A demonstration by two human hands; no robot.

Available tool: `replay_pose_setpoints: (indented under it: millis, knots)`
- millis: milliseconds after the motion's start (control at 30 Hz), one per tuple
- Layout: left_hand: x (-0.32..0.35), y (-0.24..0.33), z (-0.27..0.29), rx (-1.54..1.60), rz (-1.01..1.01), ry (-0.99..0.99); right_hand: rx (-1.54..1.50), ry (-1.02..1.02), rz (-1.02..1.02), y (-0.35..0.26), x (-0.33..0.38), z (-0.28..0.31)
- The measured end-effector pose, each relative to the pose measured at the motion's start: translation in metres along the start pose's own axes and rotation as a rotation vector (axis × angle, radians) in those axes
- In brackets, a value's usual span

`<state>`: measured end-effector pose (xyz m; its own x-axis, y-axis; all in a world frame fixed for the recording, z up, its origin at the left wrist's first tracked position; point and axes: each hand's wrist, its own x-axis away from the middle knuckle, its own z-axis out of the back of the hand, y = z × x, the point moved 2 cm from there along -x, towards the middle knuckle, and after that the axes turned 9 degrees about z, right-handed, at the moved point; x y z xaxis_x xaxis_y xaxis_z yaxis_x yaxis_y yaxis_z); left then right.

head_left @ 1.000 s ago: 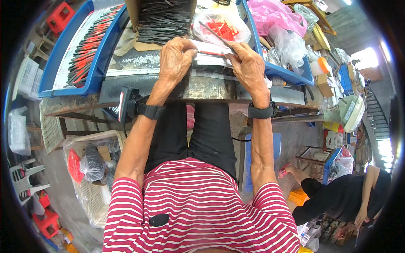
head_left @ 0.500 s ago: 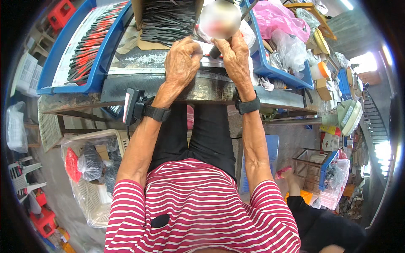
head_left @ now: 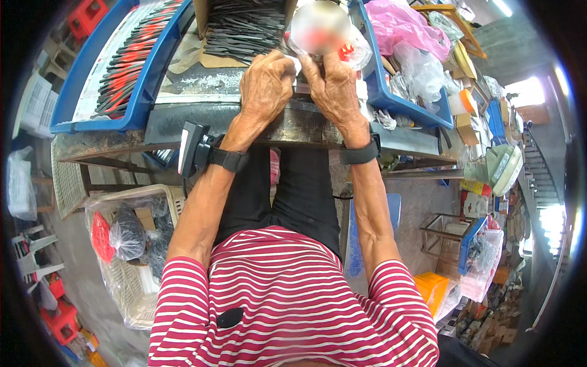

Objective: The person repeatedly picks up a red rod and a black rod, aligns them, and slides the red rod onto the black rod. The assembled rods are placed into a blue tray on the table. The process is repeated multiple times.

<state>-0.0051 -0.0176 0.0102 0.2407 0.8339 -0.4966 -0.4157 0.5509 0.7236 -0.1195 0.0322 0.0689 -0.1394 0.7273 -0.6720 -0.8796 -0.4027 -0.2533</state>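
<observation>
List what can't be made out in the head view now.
Head view, all:
Left hand: its grip, hidden behind its own curled fingers.
Right hand: whether it holds anything; image blur and the hand itself hide this.
Red pieces: their number, partly blurred.
Cardboard box: far end, cut off by top edge.

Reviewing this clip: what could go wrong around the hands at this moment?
The right hand is close to the clear plastic bag with red pieces, so its fingers might snag the bag and spill some. The left hand is near the piled dark, slim pieces; a brush from it could perhaps disturb the pile.
</observation>
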Motion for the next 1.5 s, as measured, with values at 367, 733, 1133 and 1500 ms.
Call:
replay_pose_setpoints:
  millis: [367,733,1133,1500]
  knots:
    - [0.004,0.002,-0.001,-0.117,-0.127,0.037,-0.289,0.225,-0.257,0.02,0.016,0.047]
    - [0.009,0.003,-0.005,-0.298,-0.195,0.031,-0.034,0.068,-0.234,0.028,0.028,0.011]
    - [0.009,0.005,-0.005,-0.316,-0.255,0.061,0.029,0.149,-0.213,0.026,0.019,0.045]
    - [0.009,0.006,-0.005,-0.335,-0.281,0.081,-0.134,0.277,-0.197,0.048,0.035,0.044]
